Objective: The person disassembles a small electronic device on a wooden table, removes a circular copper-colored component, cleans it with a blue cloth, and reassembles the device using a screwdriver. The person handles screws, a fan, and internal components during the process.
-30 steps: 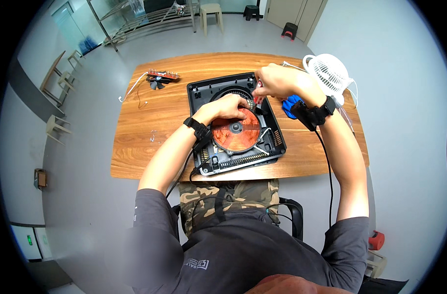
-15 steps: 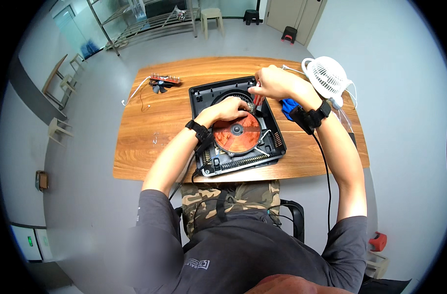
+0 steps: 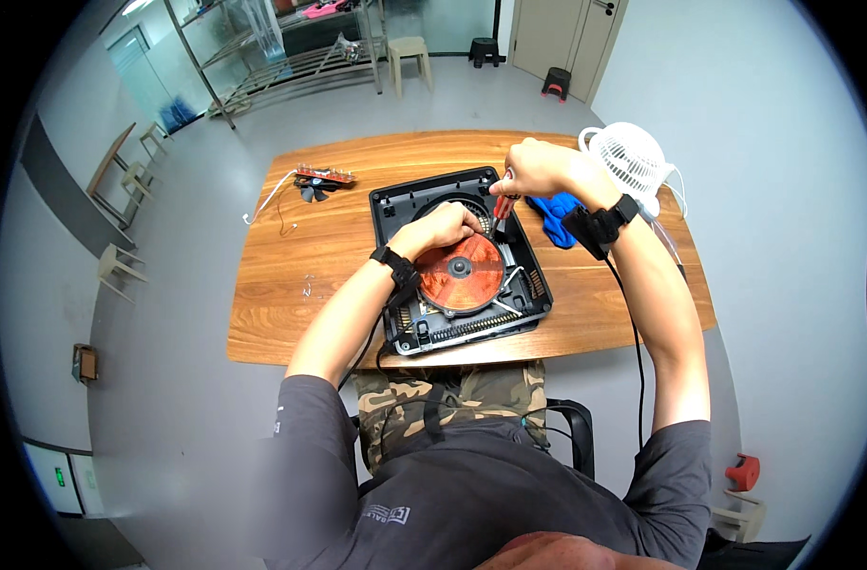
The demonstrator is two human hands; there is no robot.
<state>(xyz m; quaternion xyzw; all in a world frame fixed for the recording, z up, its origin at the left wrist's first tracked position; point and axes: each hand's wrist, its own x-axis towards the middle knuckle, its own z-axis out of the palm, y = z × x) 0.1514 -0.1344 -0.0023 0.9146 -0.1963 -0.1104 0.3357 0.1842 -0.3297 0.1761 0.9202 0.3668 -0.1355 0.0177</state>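
My right hand (image 3: 540, 171) is closed round a screwdriver (image 3: 504, 204) with a red handle. Its shaft slants down into an open black housing (image 3: 389, 211), which looks like an induction cooker's. A round copper coil (image 3: 471, 285) sits inside, with a dark hub at its middle. My left hand (image 3: 445, 226) lies over the coil's far edge, fingers curled together beside the screwdriver. Anything between those fingertips is hidden. Behind the coil, a round fan opening (image 3: 443, 203) is partly covered by the left hand.
The housing rests on a wooden table (image 3: 291, 247). At the far left lie a red circuit board (image 3: 324, 174) and a small black fan (image 3: 314, 194) with wires. To the right are a blue cloth (image 3: 555, 223) and a white fan (image 3: 633, 157). Small bits (image 3: 308, 285) lie at left.
The view has shifted, so the table appears slightly lower. The screwdriver now stands more upright, with more of it showing under my right hand. My left hand stays at the coil's edge.
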